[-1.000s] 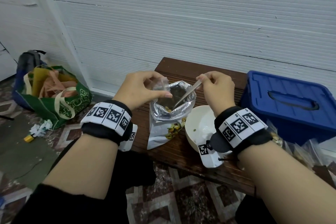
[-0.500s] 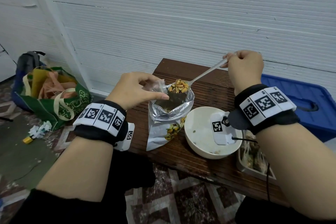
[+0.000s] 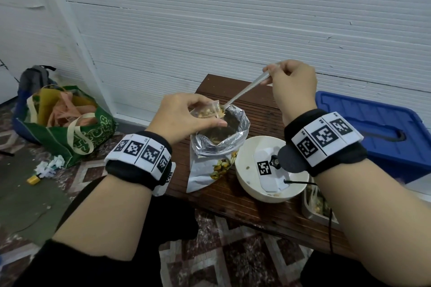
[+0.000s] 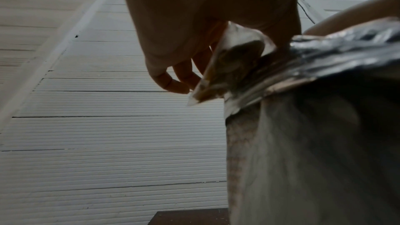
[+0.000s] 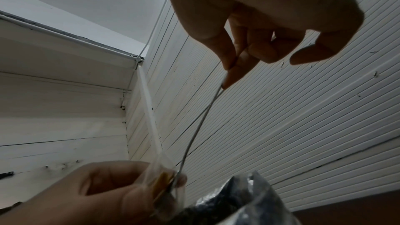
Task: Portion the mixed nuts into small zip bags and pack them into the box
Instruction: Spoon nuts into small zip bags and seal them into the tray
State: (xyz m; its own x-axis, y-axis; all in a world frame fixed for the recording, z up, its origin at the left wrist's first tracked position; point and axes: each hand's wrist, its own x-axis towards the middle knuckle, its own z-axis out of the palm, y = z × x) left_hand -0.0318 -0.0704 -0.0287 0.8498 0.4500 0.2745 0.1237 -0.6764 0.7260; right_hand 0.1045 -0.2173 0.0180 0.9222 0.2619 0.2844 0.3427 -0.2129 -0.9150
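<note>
**Spoon tips into the zip bag**

Right hand (image 3: 292,87) is raised, wrist cocked, pinching the spoon (image 3: 245,93) handle. Its bowl dips into the small zip bag (image 3: 207,112), which the left hand (image 3: 184,116) pinches open, fingers curled, just above the foil nut pouch (image 3: 217,147) on the table (image 3: 261,114).

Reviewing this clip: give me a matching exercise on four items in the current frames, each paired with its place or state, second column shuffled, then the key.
Column 1
1. spoon
2. small zip bag
3. white bowl
4. blue lidded box

Column 2
A. standing on the wooden table, right of the foil nut pouch
B. pinched by the left hand over the pouch's open mouth
C. at the table's right end, lid on
D. held by its handle in the right hand, tip in the zip bag

Pairs: 1-D, 2-B, 3-A, 4-C
</note>
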